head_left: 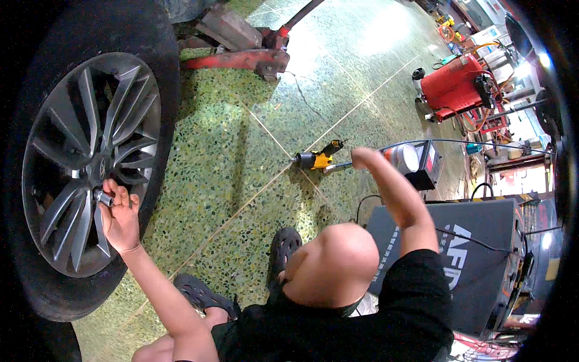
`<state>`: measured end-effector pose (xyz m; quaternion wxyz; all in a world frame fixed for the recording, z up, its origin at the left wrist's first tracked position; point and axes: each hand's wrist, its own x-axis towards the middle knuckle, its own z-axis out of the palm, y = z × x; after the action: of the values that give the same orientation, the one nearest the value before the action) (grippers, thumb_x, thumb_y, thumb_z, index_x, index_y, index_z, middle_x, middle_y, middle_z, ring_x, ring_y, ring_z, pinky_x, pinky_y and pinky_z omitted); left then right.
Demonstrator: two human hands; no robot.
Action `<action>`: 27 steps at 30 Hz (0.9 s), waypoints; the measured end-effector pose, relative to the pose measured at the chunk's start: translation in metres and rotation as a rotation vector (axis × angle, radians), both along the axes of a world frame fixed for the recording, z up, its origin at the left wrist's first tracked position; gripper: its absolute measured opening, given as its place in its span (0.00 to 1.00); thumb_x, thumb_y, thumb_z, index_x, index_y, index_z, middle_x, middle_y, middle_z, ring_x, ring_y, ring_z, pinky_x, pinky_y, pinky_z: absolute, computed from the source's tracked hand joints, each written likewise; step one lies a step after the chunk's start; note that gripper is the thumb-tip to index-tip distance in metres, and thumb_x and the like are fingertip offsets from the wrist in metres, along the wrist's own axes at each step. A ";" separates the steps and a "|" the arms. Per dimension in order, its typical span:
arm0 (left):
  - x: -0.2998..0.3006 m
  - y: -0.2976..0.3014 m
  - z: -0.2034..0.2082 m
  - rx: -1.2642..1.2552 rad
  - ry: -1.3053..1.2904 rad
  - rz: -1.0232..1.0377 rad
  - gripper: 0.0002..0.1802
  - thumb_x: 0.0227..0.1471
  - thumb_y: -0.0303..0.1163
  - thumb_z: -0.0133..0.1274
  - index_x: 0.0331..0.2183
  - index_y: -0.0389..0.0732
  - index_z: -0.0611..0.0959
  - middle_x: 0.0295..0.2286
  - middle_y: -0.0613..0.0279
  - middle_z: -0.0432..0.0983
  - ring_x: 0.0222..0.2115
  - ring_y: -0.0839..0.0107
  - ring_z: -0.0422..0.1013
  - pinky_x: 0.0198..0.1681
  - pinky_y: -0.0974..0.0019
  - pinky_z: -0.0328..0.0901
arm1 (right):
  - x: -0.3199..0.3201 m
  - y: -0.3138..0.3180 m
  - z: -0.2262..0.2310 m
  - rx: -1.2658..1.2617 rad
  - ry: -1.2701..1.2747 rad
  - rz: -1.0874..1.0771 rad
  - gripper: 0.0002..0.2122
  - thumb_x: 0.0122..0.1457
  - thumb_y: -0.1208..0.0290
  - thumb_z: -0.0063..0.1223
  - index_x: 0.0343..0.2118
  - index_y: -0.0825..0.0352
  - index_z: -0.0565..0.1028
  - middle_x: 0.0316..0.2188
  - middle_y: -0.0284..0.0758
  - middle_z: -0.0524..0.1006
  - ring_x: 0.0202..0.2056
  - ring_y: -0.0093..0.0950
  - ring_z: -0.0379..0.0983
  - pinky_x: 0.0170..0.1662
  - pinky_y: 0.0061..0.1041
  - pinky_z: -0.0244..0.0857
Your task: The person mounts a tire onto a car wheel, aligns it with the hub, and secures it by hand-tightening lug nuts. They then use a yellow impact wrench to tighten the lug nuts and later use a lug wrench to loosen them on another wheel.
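Observation:
My left hand is closed round a short metal socket, holding it just below the hub of the grey spoked wheel. How far the socket sits over a wheel nut is hidden. To the right, my right hand is closed and slightly blurred, gripping an air hose that runs from the yellow and black impact wrench. The wrench's nose points toward the wheel. Whether the wrench hangs or rests on the floor, I cannot tell.
A red floor jack stands beyond the tyre. Right of my arm are a dark box with a round container and a large grey cabinet. A red wheeled machine stands far right on the speckled floor.

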<state>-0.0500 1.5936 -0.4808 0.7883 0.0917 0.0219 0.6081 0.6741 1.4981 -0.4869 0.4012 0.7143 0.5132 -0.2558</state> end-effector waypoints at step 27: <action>0.139 -0.017 -0.009 0.121 0.871 -0.548 0.42 0.55 0.53 0.59 0.63 0.42 0.65 0.60 0.59 0.65 0.57 0.65 0.65 0.59 0.58 0.59 | 0.013 0.034 0.108 0.454 0.155 0.453 0.16 0.62 0.49 0.49 0.46 0.48 0.81 0.32 0.41 0.82 0.35 0.44 0.79 0.38 0.43 0.73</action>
<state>0.0887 1.5769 -0.4898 0.8298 0.3841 0.2878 0.2848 0.6868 1.5324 -0.3792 0.2384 0.6315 0.7319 -0.0928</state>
